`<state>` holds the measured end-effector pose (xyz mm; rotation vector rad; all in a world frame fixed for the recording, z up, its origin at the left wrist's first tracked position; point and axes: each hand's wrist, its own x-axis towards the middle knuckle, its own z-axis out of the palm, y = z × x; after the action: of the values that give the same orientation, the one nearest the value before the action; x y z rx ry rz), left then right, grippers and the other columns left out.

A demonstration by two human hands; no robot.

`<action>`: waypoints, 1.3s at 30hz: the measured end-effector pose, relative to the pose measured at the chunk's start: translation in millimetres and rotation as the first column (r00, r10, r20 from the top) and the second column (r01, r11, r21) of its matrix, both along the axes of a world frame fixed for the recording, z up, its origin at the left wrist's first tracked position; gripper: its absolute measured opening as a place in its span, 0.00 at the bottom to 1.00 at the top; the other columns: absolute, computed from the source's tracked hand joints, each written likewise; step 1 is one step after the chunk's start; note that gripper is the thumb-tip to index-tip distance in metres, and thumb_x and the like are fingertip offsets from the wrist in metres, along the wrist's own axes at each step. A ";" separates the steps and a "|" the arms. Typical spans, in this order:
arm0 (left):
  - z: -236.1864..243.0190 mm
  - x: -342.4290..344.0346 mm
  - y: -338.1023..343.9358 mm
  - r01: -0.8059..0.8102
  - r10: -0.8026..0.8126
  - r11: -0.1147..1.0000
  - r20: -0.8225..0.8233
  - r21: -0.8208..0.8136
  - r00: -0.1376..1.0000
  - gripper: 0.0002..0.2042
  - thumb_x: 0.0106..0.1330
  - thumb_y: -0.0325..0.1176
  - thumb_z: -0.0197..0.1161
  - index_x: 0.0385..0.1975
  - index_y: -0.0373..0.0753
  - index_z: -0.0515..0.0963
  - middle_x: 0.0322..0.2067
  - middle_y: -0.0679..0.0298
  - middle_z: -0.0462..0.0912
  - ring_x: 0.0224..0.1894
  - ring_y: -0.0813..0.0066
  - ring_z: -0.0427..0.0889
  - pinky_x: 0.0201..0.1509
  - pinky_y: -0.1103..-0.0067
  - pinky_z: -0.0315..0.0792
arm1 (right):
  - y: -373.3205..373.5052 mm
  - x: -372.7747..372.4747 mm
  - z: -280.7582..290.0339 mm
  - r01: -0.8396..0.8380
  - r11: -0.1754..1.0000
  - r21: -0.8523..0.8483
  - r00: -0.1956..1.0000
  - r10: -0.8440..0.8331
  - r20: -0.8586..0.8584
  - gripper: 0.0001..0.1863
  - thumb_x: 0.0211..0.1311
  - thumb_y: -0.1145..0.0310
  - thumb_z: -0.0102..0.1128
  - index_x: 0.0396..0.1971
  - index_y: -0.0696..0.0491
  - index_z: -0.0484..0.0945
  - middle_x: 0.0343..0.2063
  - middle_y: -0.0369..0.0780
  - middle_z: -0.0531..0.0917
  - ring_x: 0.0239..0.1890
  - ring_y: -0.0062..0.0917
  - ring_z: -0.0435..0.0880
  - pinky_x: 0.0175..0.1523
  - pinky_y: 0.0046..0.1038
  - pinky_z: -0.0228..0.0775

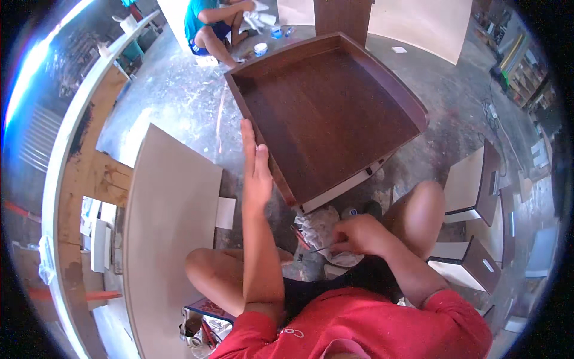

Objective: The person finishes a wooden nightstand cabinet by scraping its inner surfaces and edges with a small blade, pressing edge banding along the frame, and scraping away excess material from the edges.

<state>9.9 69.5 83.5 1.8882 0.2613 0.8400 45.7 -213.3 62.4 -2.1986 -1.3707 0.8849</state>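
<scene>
Head view: left hand flat against brown tray's near-left rim.

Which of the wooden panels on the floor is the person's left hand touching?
The dark brown tray-like panel with raised edges; the left hand lies flat on its near rim, unlike the pale plain board.

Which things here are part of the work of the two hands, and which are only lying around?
In use:
- left hand, flat on the side wall of the dark brown tray-like panel
- right hand, at a thin tool over the crumpled white cloth

Lying about:
- pale board
- small cabinet pieces
- white tub near another person
</scene>
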 end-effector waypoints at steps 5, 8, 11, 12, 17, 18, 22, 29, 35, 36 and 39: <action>10.0 43.3 63.6 -0.041 0.170 0.935 -0.342 0.353 0.924 0.30 0.79 0.37 0.42 0.77 0.30 0.50 0.79 0.49 0.48 0.80 0.53 0.47 0.82 0.66 0.44 | -41.4 25.9 15.5 0.168 0.936 0.309 0.973 -0.207 0.098 0.15 0.54 0.58 0.76 0.28 0.54 0.81 0.28 0.42 0.86 0.34 0.39 0.87 0.39 0.38 0.76; 22.2 88.5 89.9 -0.024 0.350 0.833 -0.492 0.553 0.797 0.32 0.77 0.40 0.44 0.76 0.32 0.52 0.78 0.48 0.51 0.79 0.51 0.51 0.80 0.61 0.50 | -55.2 37.2 18.0 0.294 0.898 0.327 0.954 -0.297 -0.041 0.15 0.52 0.60 0.77 0.28 0.54 0.80 0.28 0.42 0.86 0.33 0.40 0.86 0.39 0.38 0.75; 15.7 123.6 143.3 -0.049 0.495 0.751 -0.512 0.658 0.702 0.32 0.73 0.41 0.43 0.76 0.34 0.54 0.78 0.51 0.53 0.78 0.53 0.55 0.78 0.57 0.54 | -52.9 38.4 5.1 0.324 0.884 0.338 0.944 -0.328 -0.048 0.15 0.51 0.61 0.78 0.29 0.54 0.80 0.28 0.43 0.86 0.33 0.40 0.86 0.39 0.38 0.75; 14.1 128.3 168.1 -0.050 0.527 0.728 -0.511 0.684 0.679 0.32 0.73 0.40 0.43 0.76 0.34 0.54 0.78 0.51 0.53 0.78 0.54 0.55 0.78 0.57 0.54 | -49.5 36.4 4.3 0.314 0.884 0.346 0.946 -0.322 -0.037 0.16 0.51 0.61 0.78 0.29 0.54 0.80 0.28 0.43 0.87 0.34 0.40 0.87 0.39 0.38 0.76; 31.3 172.2 181.7 0.036 0.459 0.753 -0.564 0.657 0.687 0.30 0.69 0.33 0.45 0.71 0.28 0.59 0.73 0.42 0.60 0.74 0.46 0.60 0.76 0.62 0.59 | -63.5 36.4 5.4 0.362 0.873 0.328 0.932 -0.345 -0.110 0.17 0.55 0.58 0.77 0.32 0.54 0.81 0.30 0.45 0.87 0.35 0.41 0.87 0.41 0.38 0.77; 22.8 168.0 213.1 0.049 0.458 0.734 -0.548 0.677 0.700 0.30 0.69 0.32 0.45 0.71 0.27 0.59 0.72 0.40 0.60 0.74 0.44 0.60 0.76 0.63 0.59 | -59.8 38.3 3.8 0.339 0.883 0.325 0.941 -0.321 -0.107 0.17 0.56 0.58 0.76 0.33 0.54 0.81 0.30 0.45 0.87 0.35 0.41 0.88 0.41 0.38 0.78; 17.8 187.5 212.8 -0.093 0.506 0.692 -0.389 0.716 0.769 0.27 0.65 0.34 0.48 0.62 0.27 0.73 0.61 0.38 0.75 0.64 0.43 0.75 0.70 0.61 0.67 | -74.2 46.4 -10.8 0.423 0.845 0.326 0.906 -0.393 -0.156 0.16 0.57 0.59 0.75 0.34 0.55 0.82 0.31 0.45 0.88 0.35 0.39 0.88 0.42 0.36 0.78; 12.4 187.9 223.0 -0.257 0.463 0.792 -0.272 0.553 0.843 0.20 0.66 0.35 0.55 0.54 0.33 0.83 0.52 0.45 0.85 0.57 0.49 0.83 0.64 0.66 0.73 | -83.8 56.7 -14.5 0.525 0.763 0.376 0.848 -0.433 -0.305 0.14 0.60 0.59 0.74 0.37 0.55 0.85 0.32 0.43 0.89 0.35 0.33 0.89 0.44 0.32 0.78; 19.7 168.5 187.3 -0.092 0.214 0.962 -0.501 0.257 0.838 0.32 0.69 0.28 0.47 0.73 0.24 0.53 0.70 0.34 0.63 0.72 0.44 0.65 0.76 0.66 0.56 | -82.2 62.0 -13.8 0.603 0.670 0.433 0.786 -0.408 -0.464 0.13 0.60 0.61 0.76 0.34 0.55 0.86 0.31 0.36 0.89 0.34 0.19 0.86 0.43 0.27 0.77; 28.8 159.4 167.3 -0.087 0.209 0.963 -0.509 0.253 0.835 0.32 0.69 0.28 0.47 0.73 0.24 0.53 0.70 0.34 0.63 0.72 0.44 0.65 0.76 0.66 0.56 | -82.5 62.5 -14.3 0.645 0.614 0.455 0.753 -0.413 -0.512 0.14 0.59 0.59 0.77 0.34 0.55 0.86 0.30 0.36 0.89 0.32 0.18 0.85 0.43 0.27 0.77; 34.7 120.3 129.8 0.071 0.061 0.975 -0.560 0.210 0.826 0.33 0.68 0.25 0.45 0.75 0.24 0.50 0.75 0.38 0.54 0.78 0.49 0.54 0.80 0.68 0.49 | -76.2 65.8 -20.0 0.724 0.529 0.443 0.672 -0.392 -0.629 0.10 0.63 0.63 0.74 0.33 0.54 0.86 0.30 0.34 0.89 0.34 0.15 0.84 0.43 0.24 0.77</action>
<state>130.1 199.2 118.2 2.3236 0.5428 0.2849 111.5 -289.5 42.5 -1.5343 -0.4928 0.4745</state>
